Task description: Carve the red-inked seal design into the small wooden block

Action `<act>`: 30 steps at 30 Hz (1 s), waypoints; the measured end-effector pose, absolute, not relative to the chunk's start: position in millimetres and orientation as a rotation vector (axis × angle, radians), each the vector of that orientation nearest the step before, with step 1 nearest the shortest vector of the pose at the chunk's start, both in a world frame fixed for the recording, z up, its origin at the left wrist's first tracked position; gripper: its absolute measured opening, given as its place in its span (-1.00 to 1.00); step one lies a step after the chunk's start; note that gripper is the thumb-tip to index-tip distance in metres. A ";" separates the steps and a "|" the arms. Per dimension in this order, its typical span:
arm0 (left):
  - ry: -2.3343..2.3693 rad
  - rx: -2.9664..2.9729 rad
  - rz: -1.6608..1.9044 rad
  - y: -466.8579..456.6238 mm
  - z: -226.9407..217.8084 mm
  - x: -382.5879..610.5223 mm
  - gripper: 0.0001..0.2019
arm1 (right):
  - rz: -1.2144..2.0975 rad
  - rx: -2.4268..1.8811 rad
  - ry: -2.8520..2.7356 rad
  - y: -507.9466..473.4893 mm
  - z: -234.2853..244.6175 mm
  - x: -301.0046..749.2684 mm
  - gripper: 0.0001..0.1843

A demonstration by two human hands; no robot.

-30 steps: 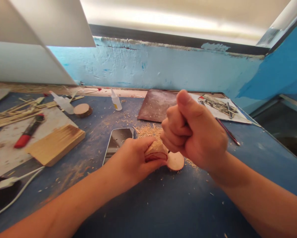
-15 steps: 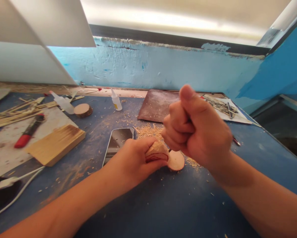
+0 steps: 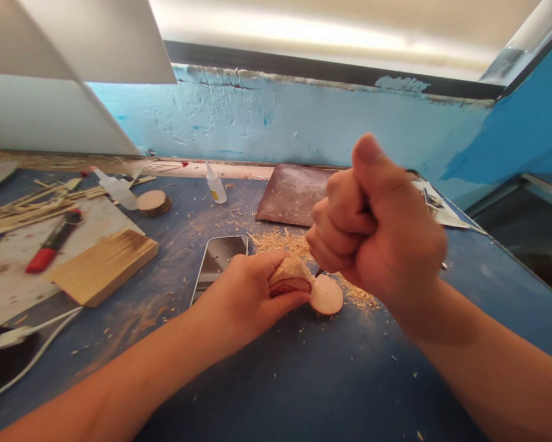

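My left hand (image 3: 252, 282) is wrapped round a carved piece of wood (image 3: 290, 276), pale on top with a reddish-brown edge. Just right of that piece lies a round wood slice (image 3: 326, 294), flat on the table. Raised above the slice, my right hand (image 3: 372, 215) is closed in a fist with the thumb upward. A thin dark tool tip (image 3: 320, 271) shows below this fist, close to the wood; the rest of the tool is hidden in the fingers. Wood shavings (image 3: 280, 241) are scattered behind both hands.
A phone (image 3: 218, 264) lies by my left hand. Further left are a wooden block (image 3: 103, 267), a red-and-black knife (image 3: 54, 242), a thick wood slice (image 3: 153, 202), sticks and a white cable (image 3: 50, 344). A glue bottle (image 3: 216, 184) and a brown board (image 3: 294, 193) stand farther back.
My right hand has moved up and to the right, away from the wood piece, uncovering more shavings. My left hand has stayed nearly still with the wood piece in it.
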State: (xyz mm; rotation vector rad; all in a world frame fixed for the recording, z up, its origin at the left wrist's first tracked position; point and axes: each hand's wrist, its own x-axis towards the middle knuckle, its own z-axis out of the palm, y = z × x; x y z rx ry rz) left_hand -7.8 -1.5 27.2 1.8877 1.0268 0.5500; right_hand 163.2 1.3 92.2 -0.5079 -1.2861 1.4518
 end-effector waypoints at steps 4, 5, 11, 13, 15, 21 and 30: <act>0.959 1.779 0.581 -1.4 24.6 -8.2 -0.84 | 1.442 -0.566 -1.340 2.5 78.3 159.4 -0.35; 0.965 1.780 0.578 -1.1 24.8 -8.3 -0.83 | 1.454 -0.557 -1.328 2.1 79.5 159.1 -0.35; 1.044 1.911 0.547 -0.4 27.6 -8.1 -0.82 | 1.444 -0.538 -1.281 0.7 87.2 157.6 -0.36; 1.035 1.910 0.542 -1.0 27.8 -7.8 -0.83 | 1.456 -0.523 -1.262 0.9 83.6 156.5 -0.34; 1.027 1.889 0.532 -1.7 28.1 -7.3 -0.82 | 1.457 -0.495 -1.240 1.3 79.4 156.1 -0.33; 1.035 1.865 0.549 -1.8 29.8 -6.2 -0.83 | 1.400 -0.561 -1.327 2.5 73.9 158.4 -0.35; 1.071 1.920 0.521 -0.5 30.1 -7.7 -0.82 | 1.358 -0.587 -1.261 1.3 79.1 156.3 -0.34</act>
